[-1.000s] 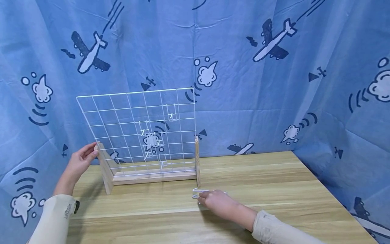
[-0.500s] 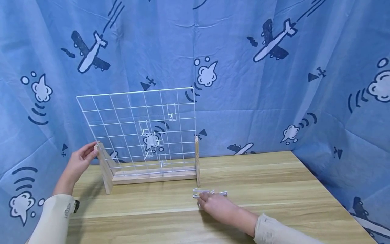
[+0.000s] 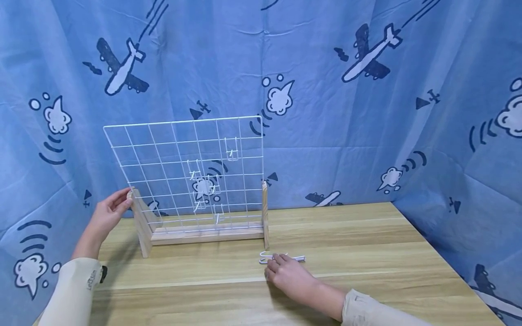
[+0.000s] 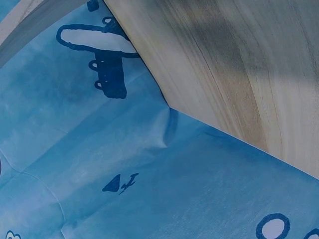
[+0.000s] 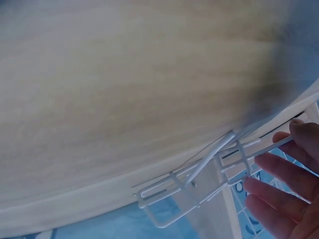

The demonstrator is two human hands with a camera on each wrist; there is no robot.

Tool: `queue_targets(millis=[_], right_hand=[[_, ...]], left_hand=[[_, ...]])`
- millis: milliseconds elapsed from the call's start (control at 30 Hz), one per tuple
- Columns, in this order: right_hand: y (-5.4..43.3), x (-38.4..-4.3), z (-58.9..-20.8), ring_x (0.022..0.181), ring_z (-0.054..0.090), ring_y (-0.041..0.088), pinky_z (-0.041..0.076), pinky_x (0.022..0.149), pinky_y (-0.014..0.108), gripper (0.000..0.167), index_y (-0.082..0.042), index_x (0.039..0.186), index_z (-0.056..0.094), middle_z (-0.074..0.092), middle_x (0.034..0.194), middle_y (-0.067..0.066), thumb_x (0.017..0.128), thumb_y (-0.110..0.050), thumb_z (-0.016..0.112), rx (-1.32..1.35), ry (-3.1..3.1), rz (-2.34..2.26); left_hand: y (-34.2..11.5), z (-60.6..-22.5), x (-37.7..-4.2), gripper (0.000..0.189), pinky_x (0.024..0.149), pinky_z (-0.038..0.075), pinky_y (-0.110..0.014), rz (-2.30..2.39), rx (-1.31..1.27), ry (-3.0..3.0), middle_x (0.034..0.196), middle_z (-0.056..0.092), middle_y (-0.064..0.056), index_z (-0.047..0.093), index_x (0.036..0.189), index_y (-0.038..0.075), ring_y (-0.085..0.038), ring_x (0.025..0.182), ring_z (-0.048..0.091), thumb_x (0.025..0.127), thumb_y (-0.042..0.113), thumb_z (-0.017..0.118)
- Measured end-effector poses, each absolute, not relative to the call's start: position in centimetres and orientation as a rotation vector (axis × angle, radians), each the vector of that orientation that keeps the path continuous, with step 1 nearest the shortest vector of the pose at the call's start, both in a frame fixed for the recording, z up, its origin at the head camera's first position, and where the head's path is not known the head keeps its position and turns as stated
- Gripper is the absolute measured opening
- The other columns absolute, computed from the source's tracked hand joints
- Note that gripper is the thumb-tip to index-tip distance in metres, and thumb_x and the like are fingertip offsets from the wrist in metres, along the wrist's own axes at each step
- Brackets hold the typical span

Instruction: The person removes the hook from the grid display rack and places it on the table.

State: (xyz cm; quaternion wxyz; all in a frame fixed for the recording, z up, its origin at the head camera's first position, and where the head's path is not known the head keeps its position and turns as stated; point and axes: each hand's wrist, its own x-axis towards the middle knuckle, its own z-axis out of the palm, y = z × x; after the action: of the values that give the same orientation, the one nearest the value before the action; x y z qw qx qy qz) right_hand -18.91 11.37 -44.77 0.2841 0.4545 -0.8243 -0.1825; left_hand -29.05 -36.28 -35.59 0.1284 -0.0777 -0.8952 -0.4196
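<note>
A white wire grid panel [image 3: 183, 121] stands upright in a wooden stand [image 3: 208, 237], with several white wire hooks hung on it. At the stand's left upright [image 3: 140, 224], my left hand [image 3: 105, 215] pinches the top end between thumb and fingers. My right hand [image 3: 291, 277] is low over the table, in front of the stand's right foot. In the right wrist view its thumb and fingers pinch a thin rod of a white wire hook [image 5: 249, 172]. Another wire hook [image 5: 212, 157] lies against it, its prong pointing up. The left hand is outside the left wrist view.
The light wood table [image 3: 350, 253] extends to the right of the stand and in front of it. A blue curtain [image 3: 310, 117] printed with planes and clouds hangs behind and along both sides.
The right hand's fingers shift slightly over the wire hooks. My left hand keeps its hold on the upright, and the head view has moved a little.
</note>
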Motion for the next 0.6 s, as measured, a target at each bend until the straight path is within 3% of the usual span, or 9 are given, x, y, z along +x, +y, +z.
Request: queue_targets(millis=[133, 600], right_hand=[[11.33, -18.81, -44.81, 0.1, 0.066, 0.022, 0.055, 0.087, 0.031, 0.018, -0.017, 0.096, 0.074, 0.071, 0.105, 0.002, 0.079, -0.012, 0.073, 1.223, -2.225, -0.51], [10.89, -18.58, -44.71, 0.109, 0.062, 0.024, 0.053, 0.09, 0.035, 0.018, -0.022, 0.096, 0.075, 0.069, 0.107, 0.0, 0.08, -0.014, 0.071, 1.244, -2.224, -0.575]], left_hand=[[-36.27, -35.51, -29.0, 0.064, 0.088, 0.044, -0.007, -1.21, -0.228, -2.608, 0.146, 0.037, -0.029, 0.028, 0.149, -0.001, -0.029, 0.127, 0.046, 0.102, 0.04, 0.042], [-36.22, -35.56, -29.04, 0.065, 0.088, 0.044, -0.008, -1.224, -0.207, -2.617, 0.146, 0.037, -0.028, 0.027, 0.149, -0.001, -0.032, 0.128, 0.044, 0.102, 0.041, 0.041]])
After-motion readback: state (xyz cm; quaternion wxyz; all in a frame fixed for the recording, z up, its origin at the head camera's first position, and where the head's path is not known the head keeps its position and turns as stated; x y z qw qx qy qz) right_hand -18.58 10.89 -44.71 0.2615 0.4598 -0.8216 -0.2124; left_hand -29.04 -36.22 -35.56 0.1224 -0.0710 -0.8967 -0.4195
